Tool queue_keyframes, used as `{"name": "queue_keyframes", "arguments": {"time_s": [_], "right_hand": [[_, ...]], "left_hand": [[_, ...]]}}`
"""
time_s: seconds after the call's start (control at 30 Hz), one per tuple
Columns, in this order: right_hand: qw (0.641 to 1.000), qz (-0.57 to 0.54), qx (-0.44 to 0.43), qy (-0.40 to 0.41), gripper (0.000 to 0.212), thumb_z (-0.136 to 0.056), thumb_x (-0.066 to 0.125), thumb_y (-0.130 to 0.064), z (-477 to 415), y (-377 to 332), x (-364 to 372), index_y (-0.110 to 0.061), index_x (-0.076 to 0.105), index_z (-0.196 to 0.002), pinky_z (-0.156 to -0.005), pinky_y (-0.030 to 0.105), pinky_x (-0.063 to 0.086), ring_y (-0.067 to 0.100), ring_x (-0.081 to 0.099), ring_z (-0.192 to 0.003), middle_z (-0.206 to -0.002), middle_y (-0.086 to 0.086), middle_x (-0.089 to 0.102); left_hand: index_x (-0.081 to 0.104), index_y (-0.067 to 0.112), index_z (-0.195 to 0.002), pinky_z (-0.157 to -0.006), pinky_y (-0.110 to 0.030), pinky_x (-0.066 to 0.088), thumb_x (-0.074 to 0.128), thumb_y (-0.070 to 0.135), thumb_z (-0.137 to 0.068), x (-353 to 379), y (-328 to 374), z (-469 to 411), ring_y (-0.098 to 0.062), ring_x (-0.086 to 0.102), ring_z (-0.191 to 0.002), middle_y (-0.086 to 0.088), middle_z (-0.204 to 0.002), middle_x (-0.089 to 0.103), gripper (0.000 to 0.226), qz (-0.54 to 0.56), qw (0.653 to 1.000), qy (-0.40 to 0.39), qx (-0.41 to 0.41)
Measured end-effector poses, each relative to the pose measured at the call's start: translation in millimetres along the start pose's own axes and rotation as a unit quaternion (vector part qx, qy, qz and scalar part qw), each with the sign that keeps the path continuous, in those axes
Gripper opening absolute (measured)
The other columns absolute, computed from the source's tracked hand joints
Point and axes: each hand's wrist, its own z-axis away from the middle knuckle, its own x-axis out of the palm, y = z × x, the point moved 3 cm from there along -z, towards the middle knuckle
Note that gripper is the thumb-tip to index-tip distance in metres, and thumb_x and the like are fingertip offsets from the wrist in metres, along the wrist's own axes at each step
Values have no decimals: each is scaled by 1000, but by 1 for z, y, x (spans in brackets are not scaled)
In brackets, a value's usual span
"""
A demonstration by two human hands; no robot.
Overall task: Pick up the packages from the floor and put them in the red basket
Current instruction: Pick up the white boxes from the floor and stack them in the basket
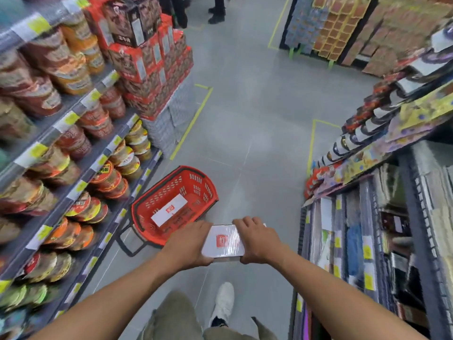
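Package [224, 241]: white, flat, glossy-wrapped, with a red square logo.

white package [224, 241]: held level | red basket [196, 182]: on floor | second package [169, 209]: inside

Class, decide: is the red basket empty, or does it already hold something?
Not empty: one white package lies inside the red basket.

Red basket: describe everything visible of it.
The red basket looks plastic, with slotted walls, a dark rim and a black handle folded out onto the grey floor. It stands upright there beside the noodle shelves. One white package with a red logo lies flat inside. The left hand and right hand hold a second package nearby.
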Motion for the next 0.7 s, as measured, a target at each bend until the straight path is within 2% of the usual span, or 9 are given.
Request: {"name": "queue_keyframes", "arguments": {"time_s": [0.1,0.2,0.3,0.47,0.57,0.7], "right_hand": [[998,17,-55,-31,104,-67,84,-42,-45,-1,-17,-27,25,-151,-87,48,56,25,40,-131,-142,-1,43],[992,38,-107,-55,104,-68,83,-36,-91,-15,-32,-26,23,-152,-89,48,56,26,40,-132,-144,1,42],[988,51,-135,-61,101,-70,82,-34,-131,-36,-45,-25,23,-151,-88,47,55,27,40,-132,-145,1,42],[979,83,-173,-70,97,-73,80,-37,-193,-66,-66,-22,23,-150,-90,45,55,26,39,-135,-146,1,42],[973,94,-200,-68,97,-75,78,-39,-230,-81,-75,-21,23,-153,-92,45,54,26,37,-137,-147,-1,40],[963,102,-236,-75,101,-79,77,-44,-266,-96,-75,-21,20,-158,-98,46,51,27,33,-141,-153,1,35]], "left_hand": [[44,33,-131,-84,-39,54,59,70,-64,-4,-30,-10,-17,56,-115,7,-126,58,77,45,998,3,-50],[42,31,-132,-83,-34,53,74,59,-68,-9,-66,-16,-17,55,-117,6,-128,57,77,46,994,30,-96],[37,30,-140,-88,-37,54,77,56,-71,-16,-101,-19,-17,50,-124,5,-137,52,83,61,987,49,-137],[33,29,-145,-88,-37,53,73,61,-73,-22,-152,-26,-17,48,-126,5,-141,50,88,89,976,67,-185],[34,29,-144,-89,-36,51,69,71,-72,-26,-182,-31,-16,49,-126,6,-140,50,90,103,968,84,-215],[33,31,-144,-93,-38,51,50,84,-60,-29,-204,-35,-16,46,-129,6,-142,48,101,150,955,73,-245]]}}
